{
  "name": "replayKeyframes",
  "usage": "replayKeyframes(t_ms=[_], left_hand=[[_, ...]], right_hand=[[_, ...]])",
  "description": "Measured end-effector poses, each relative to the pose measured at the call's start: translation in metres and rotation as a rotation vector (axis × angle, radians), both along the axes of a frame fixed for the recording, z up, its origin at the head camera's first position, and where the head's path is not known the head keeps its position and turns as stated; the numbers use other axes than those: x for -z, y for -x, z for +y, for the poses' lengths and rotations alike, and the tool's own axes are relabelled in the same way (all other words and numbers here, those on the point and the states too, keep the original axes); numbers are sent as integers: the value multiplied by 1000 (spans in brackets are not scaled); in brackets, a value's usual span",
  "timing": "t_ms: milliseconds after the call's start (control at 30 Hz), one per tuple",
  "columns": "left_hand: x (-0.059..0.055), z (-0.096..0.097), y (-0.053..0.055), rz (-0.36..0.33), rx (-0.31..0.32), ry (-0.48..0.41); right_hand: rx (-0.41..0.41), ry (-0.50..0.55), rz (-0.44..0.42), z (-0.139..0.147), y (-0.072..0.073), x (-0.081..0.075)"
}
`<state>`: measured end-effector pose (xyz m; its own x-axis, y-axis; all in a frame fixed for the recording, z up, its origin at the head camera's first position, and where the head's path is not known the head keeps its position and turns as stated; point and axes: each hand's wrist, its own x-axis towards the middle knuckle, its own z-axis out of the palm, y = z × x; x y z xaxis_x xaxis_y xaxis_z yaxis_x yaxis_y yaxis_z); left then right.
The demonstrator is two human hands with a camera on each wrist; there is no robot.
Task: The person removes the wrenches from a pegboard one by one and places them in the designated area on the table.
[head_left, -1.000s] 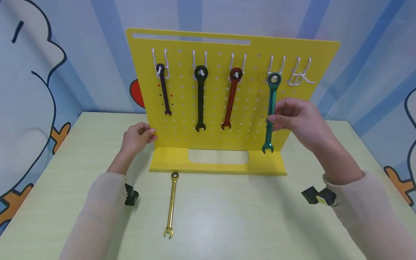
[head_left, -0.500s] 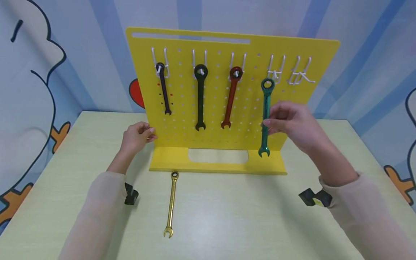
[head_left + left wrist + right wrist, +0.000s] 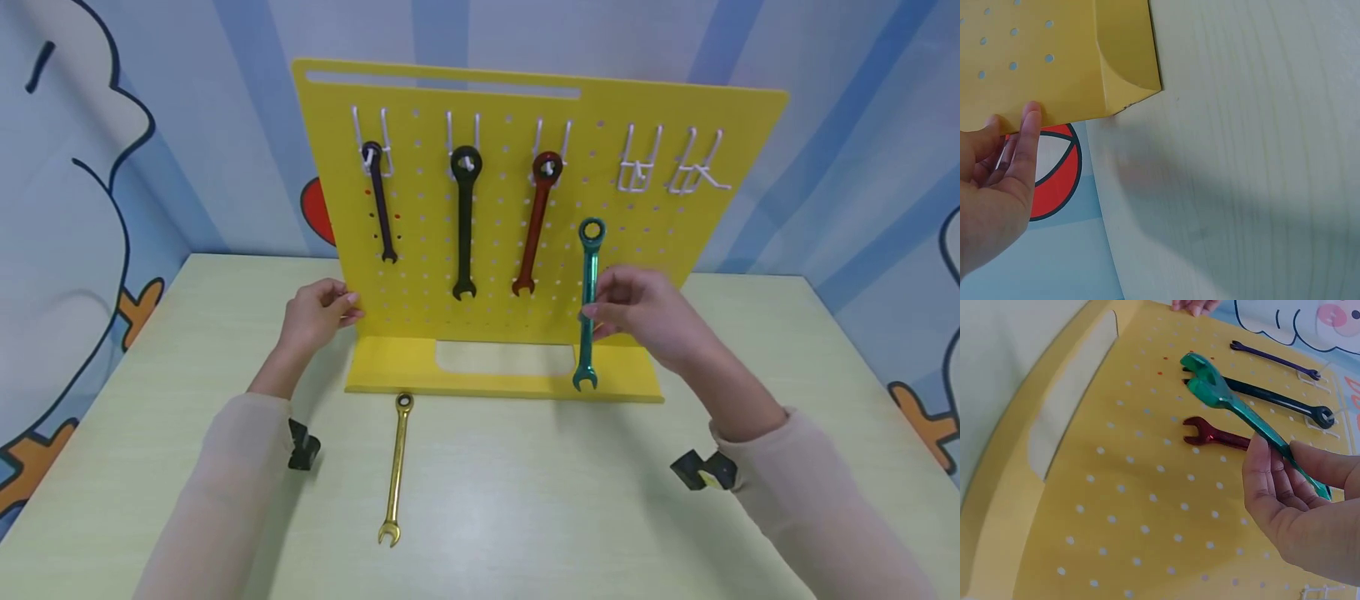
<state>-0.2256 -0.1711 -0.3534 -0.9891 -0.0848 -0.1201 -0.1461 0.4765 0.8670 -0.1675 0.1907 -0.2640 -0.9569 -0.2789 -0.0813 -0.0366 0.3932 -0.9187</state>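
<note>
A green combination wrench (image 3: 588, 308) is pinched at its shank between the thumb and fingers of my right hand (image 3: 645, 317). It hangs in front of the yellow pegboard (image 3: 420, 292), ring end up, apart from the hooks. In the right wrist view its open end (image 3: 1210, 387) points away from the hand (image 3: 1300, 506). My left hand (image 3: 315, 321) grips the board's left edge low down; the left wrist view shows its fingertips (image 3: 1032, 109) at that edge. A gold combination wrench (image 3: 396, 467) lies on the table before the board.
Hanging on the board are a dark purple wrench (image 3: 379, 208), a black wrench (image 3: 465, 225) and a red wrench (image 3: 535, 229). Two white hooks at right, one hook (image 3: 636, 171) and another hook (image 3: 697, 173), carry no wrench. A patterned wall (image 3: 510, 33) stands behind the table (image 3: 525, 500).
My right hand has lifted the green wrench off its hook and brought it down, left and toward me. The left hand stays at the board's edge.
</note>
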Motion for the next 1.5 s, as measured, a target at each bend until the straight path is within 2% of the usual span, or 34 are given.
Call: replayKeyframes(t_ms=[567,900,1500], left_hand=[[-1,1,0,-8,0,4],[1,0,2,-9,-6,3],[-1,1,0,-9,-7,4]], right_hand=[[-25,71,-149,-27,-4,44],[-79,102,-236,-44,-10,70],[-177,95,-359,-80,-27,97]])
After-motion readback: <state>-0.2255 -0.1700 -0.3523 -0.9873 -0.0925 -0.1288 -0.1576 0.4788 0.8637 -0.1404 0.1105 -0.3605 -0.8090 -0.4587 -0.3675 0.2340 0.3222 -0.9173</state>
